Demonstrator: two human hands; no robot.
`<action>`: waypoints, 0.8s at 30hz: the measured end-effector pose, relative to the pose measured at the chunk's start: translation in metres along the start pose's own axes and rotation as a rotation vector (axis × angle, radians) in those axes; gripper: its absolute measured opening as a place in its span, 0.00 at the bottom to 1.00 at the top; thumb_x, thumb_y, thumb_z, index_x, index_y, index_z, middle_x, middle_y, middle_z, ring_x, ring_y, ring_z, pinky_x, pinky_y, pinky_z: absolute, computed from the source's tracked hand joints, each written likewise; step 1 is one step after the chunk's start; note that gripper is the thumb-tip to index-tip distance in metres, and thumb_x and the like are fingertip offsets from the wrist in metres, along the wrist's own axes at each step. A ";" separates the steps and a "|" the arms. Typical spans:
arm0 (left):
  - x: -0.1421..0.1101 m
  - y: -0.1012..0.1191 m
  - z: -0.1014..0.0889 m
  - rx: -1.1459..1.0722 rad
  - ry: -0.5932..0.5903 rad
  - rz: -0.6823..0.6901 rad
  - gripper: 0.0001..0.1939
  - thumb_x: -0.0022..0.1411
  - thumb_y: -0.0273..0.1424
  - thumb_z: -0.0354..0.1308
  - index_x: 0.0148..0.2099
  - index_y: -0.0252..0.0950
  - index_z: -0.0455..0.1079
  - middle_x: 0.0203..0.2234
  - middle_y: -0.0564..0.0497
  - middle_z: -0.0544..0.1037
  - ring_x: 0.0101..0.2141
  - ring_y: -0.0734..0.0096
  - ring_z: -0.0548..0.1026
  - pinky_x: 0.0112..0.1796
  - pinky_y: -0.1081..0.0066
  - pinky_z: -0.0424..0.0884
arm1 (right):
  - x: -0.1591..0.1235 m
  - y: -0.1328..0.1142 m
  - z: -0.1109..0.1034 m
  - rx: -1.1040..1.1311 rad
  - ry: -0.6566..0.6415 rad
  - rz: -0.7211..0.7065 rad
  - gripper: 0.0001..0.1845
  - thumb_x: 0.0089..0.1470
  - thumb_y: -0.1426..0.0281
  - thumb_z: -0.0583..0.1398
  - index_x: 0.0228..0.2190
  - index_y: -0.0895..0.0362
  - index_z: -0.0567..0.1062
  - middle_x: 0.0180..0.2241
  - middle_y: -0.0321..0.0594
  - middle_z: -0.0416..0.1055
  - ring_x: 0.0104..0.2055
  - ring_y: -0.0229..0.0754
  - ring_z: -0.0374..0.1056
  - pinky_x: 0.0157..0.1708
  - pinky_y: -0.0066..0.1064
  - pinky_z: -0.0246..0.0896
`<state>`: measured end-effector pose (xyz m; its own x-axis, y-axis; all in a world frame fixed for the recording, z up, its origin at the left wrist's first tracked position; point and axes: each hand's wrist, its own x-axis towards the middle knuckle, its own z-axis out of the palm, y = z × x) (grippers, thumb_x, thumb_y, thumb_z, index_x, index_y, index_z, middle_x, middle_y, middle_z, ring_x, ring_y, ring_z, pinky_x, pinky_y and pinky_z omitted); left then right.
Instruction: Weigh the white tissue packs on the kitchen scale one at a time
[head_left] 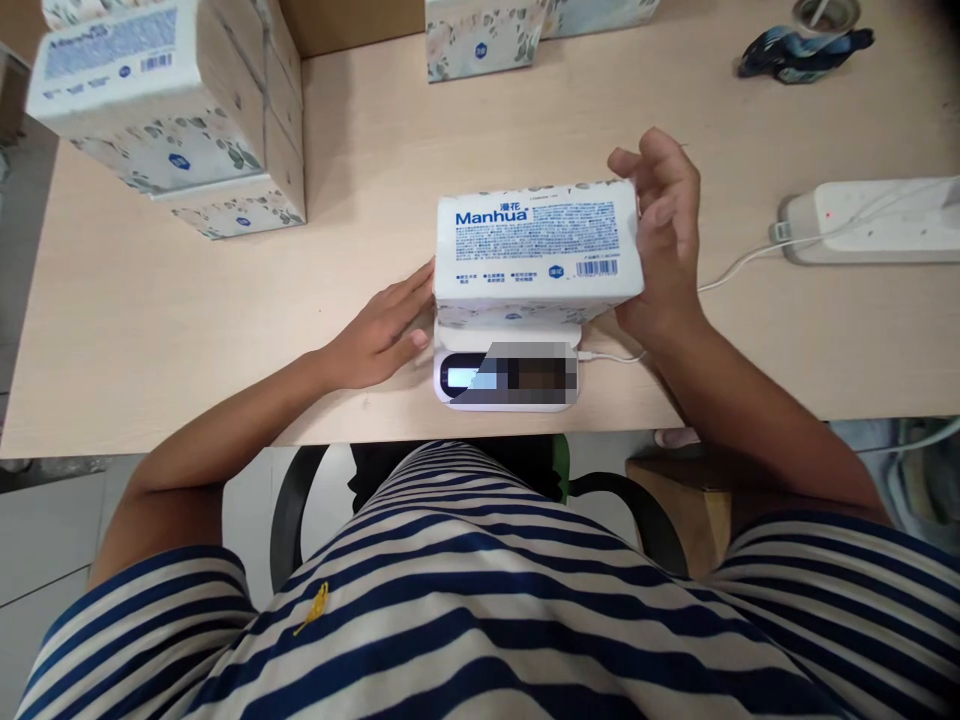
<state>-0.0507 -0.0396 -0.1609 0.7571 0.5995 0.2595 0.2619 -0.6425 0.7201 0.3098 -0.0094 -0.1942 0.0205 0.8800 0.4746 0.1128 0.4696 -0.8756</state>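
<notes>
Your left hand: flat, fingers straight, tips at the left end of the Manhua tissue pack | your right hand: loosely spread at its right end | pack: between your hands, over the white digital scale on the counter

Past the power strip lies tape, perhaps

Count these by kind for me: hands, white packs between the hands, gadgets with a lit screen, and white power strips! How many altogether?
Hands (left hand, right hand): 2
White pack between them: 1
Gadget with a lit screen: 1
White power strip: 1
Total: 5
</notes>
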 end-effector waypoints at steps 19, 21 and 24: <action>0.003 0.006 0.000 -0.208 0.107 -0.161 0.42 0.78 0.66 0.54 0.76 0.41 0.73 0.80 0.44 0.64 0.83 0.37 0.54 0.79 0.32 0.55 | 0.011 0.007 -0.008 0.004 0.173 0.124 0.46 0.68 0.26 0.39 0.69 0.41 0.61 0.69 0.44 0.68 0.77 0.53 0.68 0.73 0.62 0.69; 0.004 0.006 0.001 -0.265 0.133 -0.190 0.38 0.78 0.62 0.59 0.74 0.43 0.75 0.79 0.44 0.66 0.83 0.38 0.54 0.80 0.33 0.54 | 0.012 0.010 -0.010 0.029 0.185 0.111 0.45 0.68 0.27 0.41 0.69 0.41 0.59 0.68 0.45 0.68 0.68 0.51 0.76 0.70 0.61 0.71; 0.005 0.005 0.002 -0.282 0.172 -0.219 0.35 0.79 0.58 0.61 0.74 0.41 0.75 0.77 0.43 0.70 0.82 0.36 0.55 0.79 0.30 0.56 | 0.014 0.008 -0.011 0.042 0.195 0.124 0.43 0.69 0.29 0.40 0.69 0.41 0.58 0.69 0.46 0.67 0.58 0.48 0.80 0.64 0.58 0.76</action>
<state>-0.0447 -0.0406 -0.1576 0.5840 0.7944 0.1670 0.2134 -0.3487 0.9126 0.3218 0.0059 -0.1932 0.2231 0.9027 0.3679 0.0560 0.3649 -0.9293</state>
